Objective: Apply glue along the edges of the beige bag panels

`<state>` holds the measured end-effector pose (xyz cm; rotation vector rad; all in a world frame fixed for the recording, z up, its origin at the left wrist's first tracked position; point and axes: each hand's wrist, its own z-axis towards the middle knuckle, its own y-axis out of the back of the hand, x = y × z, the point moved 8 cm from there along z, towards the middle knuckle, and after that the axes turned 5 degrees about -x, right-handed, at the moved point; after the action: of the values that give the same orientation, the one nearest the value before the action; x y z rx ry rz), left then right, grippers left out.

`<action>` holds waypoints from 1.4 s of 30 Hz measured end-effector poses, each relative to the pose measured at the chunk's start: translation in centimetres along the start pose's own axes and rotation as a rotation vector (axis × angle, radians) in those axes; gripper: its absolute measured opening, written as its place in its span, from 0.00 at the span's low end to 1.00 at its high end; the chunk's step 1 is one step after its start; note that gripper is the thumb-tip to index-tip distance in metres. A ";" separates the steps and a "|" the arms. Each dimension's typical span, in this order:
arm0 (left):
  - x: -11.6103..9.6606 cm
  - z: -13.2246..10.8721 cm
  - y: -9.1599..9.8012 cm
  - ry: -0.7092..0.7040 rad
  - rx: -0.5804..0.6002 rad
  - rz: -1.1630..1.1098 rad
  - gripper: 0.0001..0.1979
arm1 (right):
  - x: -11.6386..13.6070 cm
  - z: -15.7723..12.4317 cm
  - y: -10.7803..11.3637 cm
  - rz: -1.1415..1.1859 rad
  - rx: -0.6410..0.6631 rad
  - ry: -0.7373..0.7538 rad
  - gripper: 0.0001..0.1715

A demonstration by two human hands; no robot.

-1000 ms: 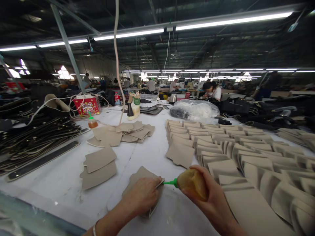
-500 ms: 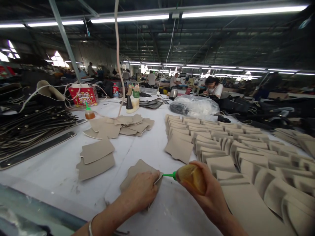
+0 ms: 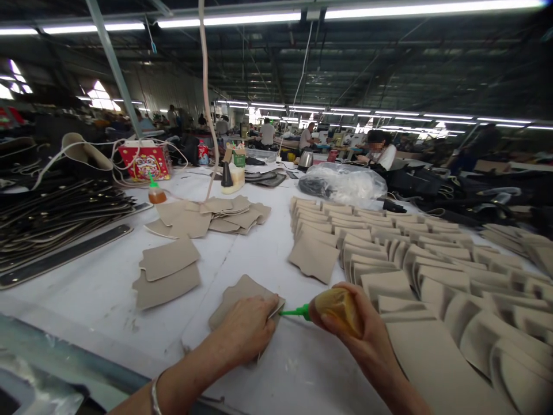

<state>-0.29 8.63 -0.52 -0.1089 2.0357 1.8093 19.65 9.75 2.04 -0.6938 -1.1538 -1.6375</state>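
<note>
My left hand (image 3: 249, 327) grips a beige leather-like piece (image 3: 239, 294) near its right edge, thumb and fingers closed on it, over the white table. Part of that piece lies hidden under the hand. My right hand (image 3: 367, 328) is wrapped round a squeeze glue bottle (image 3: 334, 311) of amber liquid, tipped on its side. Its green nozzle (image 3: 294, 312) points left, with the tip at the right edge of the beige piece. Two similar pieces (image 3: 168, 282) overlap on the table to the left.
Rows of folded beige pieces (image 3: 415, 253) cover the right side. A loose beige pile (image 3: 237, 214) lies farther back, near a second glue bottle (image 3: 156, 193). Dark strips (image 3: 60, 219) are stacked at left. A plastic bag (image 3: 345, 181) and a co-worker (image 3: 382, 150) are beyond.
The nozzle tip has shifted slightly left and down along the edge of the held piece. Both hands keep their hold, and the view has shifted a little.
</note>
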 end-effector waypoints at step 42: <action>0.7 -0.7 -0.5 -0.021 0.013 -0.042 0.25 | -0.2 -3.2 -1.6 0.223 0.122 -0.146 0.26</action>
<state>-0.96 8.03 -1.16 -0.1274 2.0158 1.7650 18.53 6.99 0.06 -0.8422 -1.2222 -1.3374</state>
